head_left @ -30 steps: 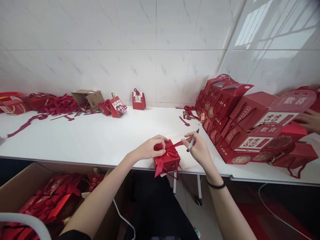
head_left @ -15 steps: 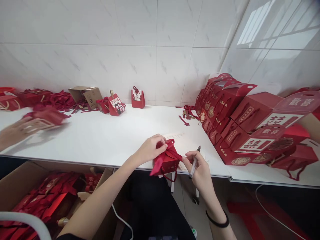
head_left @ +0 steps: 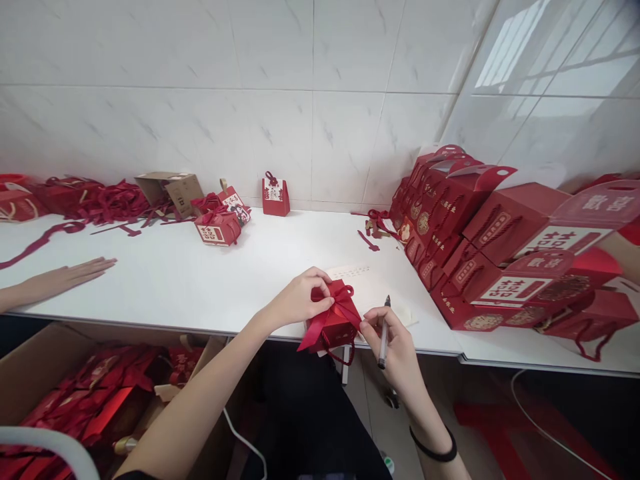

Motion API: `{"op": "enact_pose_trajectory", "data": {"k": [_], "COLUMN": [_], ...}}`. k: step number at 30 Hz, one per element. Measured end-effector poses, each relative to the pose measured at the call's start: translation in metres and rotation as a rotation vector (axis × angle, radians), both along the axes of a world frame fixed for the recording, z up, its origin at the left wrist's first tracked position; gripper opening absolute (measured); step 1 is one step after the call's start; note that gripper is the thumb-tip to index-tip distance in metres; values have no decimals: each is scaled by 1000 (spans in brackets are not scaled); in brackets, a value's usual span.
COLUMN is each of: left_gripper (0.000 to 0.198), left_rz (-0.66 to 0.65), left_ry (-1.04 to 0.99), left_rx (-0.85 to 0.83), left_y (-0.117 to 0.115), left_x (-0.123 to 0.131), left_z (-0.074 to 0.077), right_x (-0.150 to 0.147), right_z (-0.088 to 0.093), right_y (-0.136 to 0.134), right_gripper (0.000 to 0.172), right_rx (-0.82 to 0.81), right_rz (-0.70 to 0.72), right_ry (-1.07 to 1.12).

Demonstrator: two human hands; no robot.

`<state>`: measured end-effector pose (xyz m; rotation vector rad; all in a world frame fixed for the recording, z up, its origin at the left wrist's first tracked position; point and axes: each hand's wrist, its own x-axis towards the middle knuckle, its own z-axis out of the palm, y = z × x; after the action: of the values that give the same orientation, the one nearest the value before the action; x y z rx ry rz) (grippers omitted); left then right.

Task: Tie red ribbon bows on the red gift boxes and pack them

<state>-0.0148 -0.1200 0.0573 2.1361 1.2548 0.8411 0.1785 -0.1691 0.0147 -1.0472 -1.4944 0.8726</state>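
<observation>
red gift box (head_left: 334, 339), one: lower centre of the frame, at the front edge of the white table (head_left: 190, 293), to the lower right of the left hand (head_left: 303, 300) and left of the right hand (head_left: 394, 340). i log the left thumb and forefinger pinching the ribbon (head_left: 314, 331) by its knot; the right fingertips pinch its right tail, a pen (head_left: 384, 340) held across the same hand.

carton (head_left: 27, 355), large, lower left: holds beribboned red boxes (head_left: 116, 408). brown box (head_left: 183, 197), small, left of centre: open, dark red strips (head_left: 159, 197) at its mouth.

condition of the red gift box: bright red, bow on top, loop at upper right, one wide tail hanging lower left, twisted cord handle (head_left: 345, 360) drooping at the front.
</observation>
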Motion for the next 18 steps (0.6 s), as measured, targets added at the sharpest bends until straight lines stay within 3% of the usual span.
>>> {"op": "enact_pose_trajectory", "data": {"k": [6,11,15,18], "left_gripper": [12,13,12,12], "left_rz": [-14,-12,205,369], "left_ry": [-19,-112,-239,-214], "left_rx": [-14,18,119,115], "left_y": [1,-2,-16,-29], "left_x": [2,-5,-10,-11], "left_z": [-3,-3,-12,-23], "right_x": [15,29,15,2], "right_z": [-2,13,26,32], "right_y": [3,41,67,72], "right_gripper": [23,32,31,29], "right_rx": [7,78,84,5], "right_rz": [97,-70,106,200], "right_ry": [-75,-40,-131,-148]}}
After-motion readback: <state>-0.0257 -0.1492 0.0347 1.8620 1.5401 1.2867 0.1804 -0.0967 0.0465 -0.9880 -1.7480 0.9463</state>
